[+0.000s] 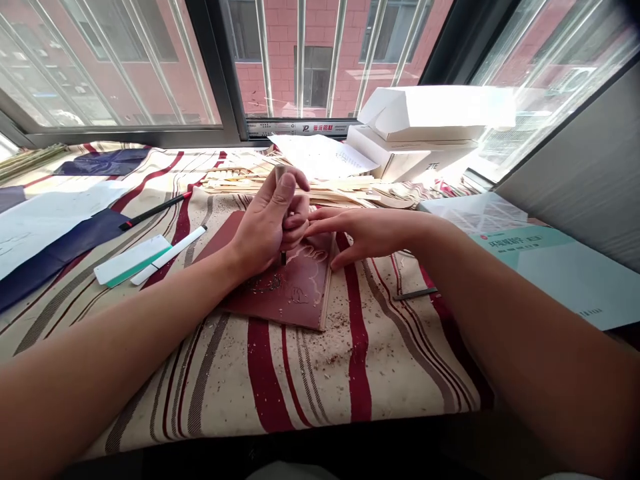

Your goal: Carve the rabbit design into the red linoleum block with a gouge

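Note:
My left hand (270, 223) is closed around a carving gouge (281, 175) with a pale wooden handle, its dark steel tip pressed into a red-stained wooden block (285, 300). Pale carved lines and curves show on the block's face. My right hand (360, 237) lies across the block's far right corner with its fingers spread, the fingertips reaching toward my left hand. Its thumb sits near the block's right edge. Small wood shavings (340, 327) are scattered around the block on a striped cloth (265, 380).
Thin pale wood strips (320, 190) lie in a heap behind the block, below white cardboard boxes (425, 127). A black pen (155, 211), a white marker (170, 255), a small metal tool (415, 294) and a teal book (540, 267) surround my hands. A window runs along the far side.

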Tool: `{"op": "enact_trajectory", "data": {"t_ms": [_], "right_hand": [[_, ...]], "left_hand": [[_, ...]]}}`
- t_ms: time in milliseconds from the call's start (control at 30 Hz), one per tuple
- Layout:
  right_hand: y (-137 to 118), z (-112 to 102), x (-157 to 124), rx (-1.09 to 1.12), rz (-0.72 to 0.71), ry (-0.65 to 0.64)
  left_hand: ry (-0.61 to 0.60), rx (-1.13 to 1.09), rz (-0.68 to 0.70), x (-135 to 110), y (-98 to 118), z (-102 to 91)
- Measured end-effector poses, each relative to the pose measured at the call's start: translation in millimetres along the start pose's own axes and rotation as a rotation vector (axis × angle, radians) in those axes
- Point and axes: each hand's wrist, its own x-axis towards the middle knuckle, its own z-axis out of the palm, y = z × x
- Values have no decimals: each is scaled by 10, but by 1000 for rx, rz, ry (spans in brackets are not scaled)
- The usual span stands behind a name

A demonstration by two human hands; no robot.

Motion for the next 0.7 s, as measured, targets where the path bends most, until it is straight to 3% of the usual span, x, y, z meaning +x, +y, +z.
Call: {"op": "enact_trajectory", "data": {"t_ms": [167,400,700], "right_hand": [[-38,35,13,-28,-31,50],[-171,97,26,-23,-12,45],[-263,139,91,-55,-71,8]], "left_hand": [[-20,15,-46,-13,25,36],[-172,42,2,10,78,34],[-107,15,-34,16,80,109]]}}
